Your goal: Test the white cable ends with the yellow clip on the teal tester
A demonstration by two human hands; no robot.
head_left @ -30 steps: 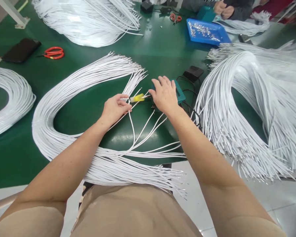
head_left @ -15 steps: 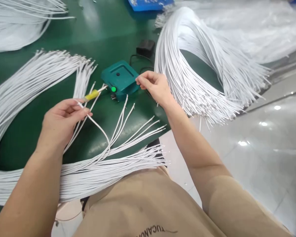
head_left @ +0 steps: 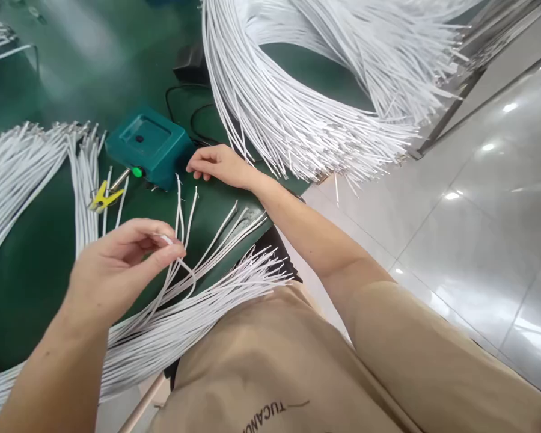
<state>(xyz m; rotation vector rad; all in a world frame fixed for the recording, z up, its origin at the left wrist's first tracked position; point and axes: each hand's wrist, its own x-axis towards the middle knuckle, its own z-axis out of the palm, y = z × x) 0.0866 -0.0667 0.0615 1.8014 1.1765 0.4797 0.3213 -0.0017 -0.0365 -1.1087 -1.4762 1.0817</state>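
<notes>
My left hand (head_left: 130, 258) pinches the end of a white cord (head_left: 189, 272) between thumb and fingers, in front of the green device. The cord loops back toward the bundle of white cords (head_left: 198, 319) along the table's front edge. My right hand (head_left: 219, 165) is closed at the fingertips beside the device's right side; whatever it may hold is too small to make out. The teal-green device (head_left: 151, 144) has a green button and a metal rod on its front. A yellow clip (head_left: 104, 197) sits at the rod's end, apart from my left hand.
A big looped bundle of white cords (head_left: 297, 108) lies at the upper right. More cords (head_left: 22, 174) lie at the left. A black box (head_left: 192, 66) with a black cable is behind the device. The table's edge runs beside my right forearm, with tiled floor beyond.
My left hand has moved away from the yellow clip toward my body, still pinching the cord. The view has shifted, so the device and bundles appear farther left. My right hand remains beside the device.
</notes>
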